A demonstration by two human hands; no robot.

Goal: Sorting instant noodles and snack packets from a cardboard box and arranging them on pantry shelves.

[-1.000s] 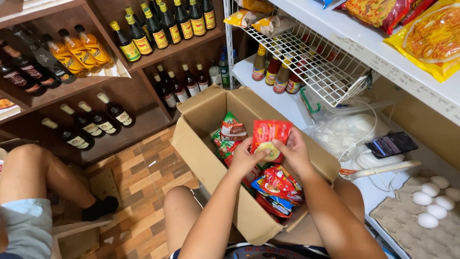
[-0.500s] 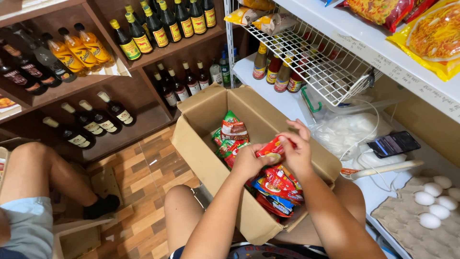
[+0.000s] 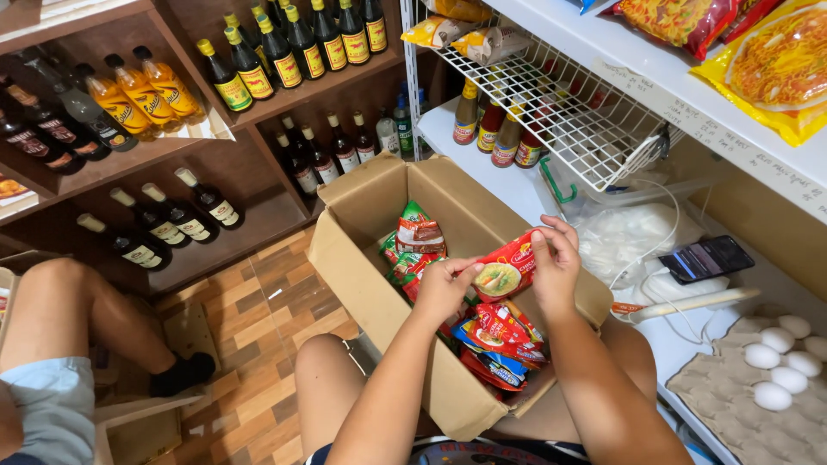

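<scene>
Both hands grip one red noodle packet (image 3: 506, 274) over the open cardboard box (image 3: 362, 258): the left hand (image 3: 444, 288) pinches its near edge, and the right hand (image 3: 556, 267) clasps its far end at three o'clock. The step looks like lifting a packet out of the box, so a steady two-handed hold matters. More packets (image 3: 500, 340) fill the box toward six o'clock, with others (image 3: 413, 245) at ten. An egg tray (image 3: 732, 396) holds eggs (image 3: 771, 370) at four o'clock.

Both hands (image 3: 500, 280) grip a red noodle packet (image 3: 504, 275) over the cardboard box (image 3: 362, 258).
</scene>
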